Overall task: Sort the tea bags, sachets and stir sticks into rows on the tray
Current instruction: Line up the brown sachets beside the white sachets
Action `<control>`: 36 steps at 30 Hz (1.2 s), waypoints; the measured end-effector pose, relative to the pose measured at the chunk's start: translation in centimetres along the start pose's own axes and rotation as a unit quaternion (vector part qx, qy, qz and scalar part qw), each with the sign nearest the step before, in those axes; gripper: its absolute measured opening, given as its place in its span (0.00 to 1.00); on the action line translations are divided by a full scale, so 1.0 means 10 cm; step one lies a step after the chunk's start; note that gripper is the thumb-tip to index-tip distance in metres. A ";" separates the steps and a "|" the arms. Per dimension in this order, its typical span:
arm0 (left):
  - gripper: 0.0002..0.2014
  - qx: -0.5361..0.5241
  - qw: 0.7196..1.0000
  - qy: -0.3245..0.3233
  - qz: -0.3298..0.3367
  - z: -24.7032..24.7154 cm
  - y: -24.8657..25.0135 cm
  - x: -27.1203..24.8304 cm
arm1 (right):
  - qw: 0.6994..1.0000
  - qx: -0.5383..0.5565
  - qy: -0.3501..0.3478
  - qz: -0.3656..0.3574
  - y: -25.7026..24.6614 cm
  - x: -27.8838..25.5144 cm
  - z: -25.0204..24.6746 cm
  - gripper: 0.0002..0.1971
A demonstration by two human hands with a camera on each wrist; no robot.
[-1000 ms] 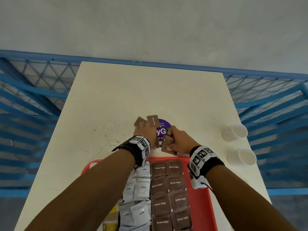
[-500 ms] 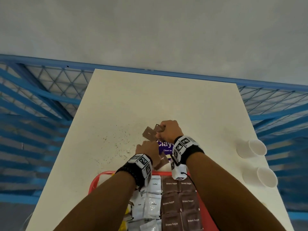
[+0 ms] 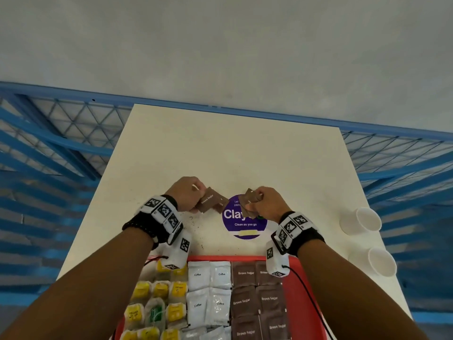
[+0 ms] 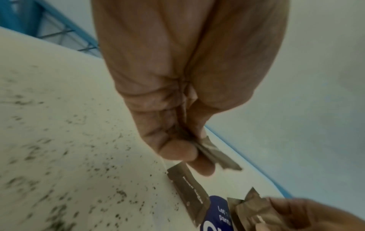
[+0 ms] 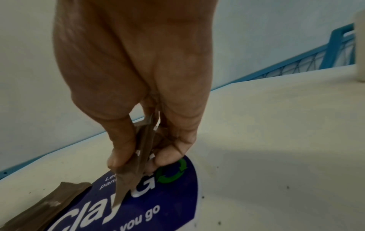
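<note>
Both forearms extended forward, roughly parallel, wrists level with each other and well apart. Each wrist carried dark strap with white marker blocks; white marker-tagged block hung under each wrist.

Left hand (image 3: 187, 192): knuckles up, fingers curled, thumb and fingertips (image 4: 175, 150) pinched brown sachets (image 3: 210, 200) at one edge; free ends projected toward right hand.

Right hand (image 3: 266, 203): fingers curled, thumb (image 5: 120, 150) on one face, fingers on opposite face of second brown sachet bundle (image 3: 248, 204); bundle hung edge-down below grip.

Hands apart, not touching.
</note>
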State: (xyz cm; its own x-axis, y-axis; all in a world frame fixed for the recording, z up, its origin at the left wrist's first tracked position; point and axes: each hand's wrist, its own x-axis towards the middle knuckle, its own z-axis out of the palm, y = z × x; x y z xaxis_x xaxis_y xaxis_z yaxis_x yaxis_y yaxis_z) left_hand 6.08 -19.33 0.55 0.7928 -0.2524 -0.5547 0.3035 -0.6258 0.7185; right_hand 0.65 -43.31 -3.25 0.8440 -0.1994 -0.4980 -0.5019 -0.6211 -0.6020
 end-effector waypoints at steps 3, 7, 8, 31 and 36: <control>0.11 -0.126 0.992 0.011 -0.012 -0.06 -0.16 -0.10 | 1.000 0.018 0.001 -0.005 -0.09 0.00 -0.02 0.11; 0.12 -0.181 0.983 0.026 -0.036 -0.11 -0.36 -0.18 | 0.998 0.023 -0.041 -0.049 -0.43 -0.02 0.11 0.14; 0.11 -0.184 0.981 0.033 -0.043 -0.12 -0.40 -0.20 | 0.997 0.010 -0.050 -0.059 -0.52 0.00 0.18 0.16; 0.09 -0.594 0.800 -0.088 -0.003 -0.15 -0.49 -0.95 | 0.959 0.235 -0.105 -0.122 -0.73 -1.08 0.16 0.08; 0.19 -0.621 0.773 -0.128 -0.009 0.28 -0.17 -1.19 | 0.939 0.301 -0.097 -0.135 -0.72 -1.64 0.11 0.15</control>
State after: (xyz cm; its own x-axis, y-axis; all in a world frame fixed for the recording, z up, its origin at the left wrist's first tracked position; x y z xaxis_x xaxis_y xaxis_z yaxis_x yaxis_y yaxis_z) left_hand -5.31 -17.33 4.79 0.7010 -0.4887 -0.5194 0.7120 0.5206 0.4712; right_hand -9.82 -34.77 8.58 0.9347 0.0828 -0.3458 -0.3400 -0.0763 -0.9373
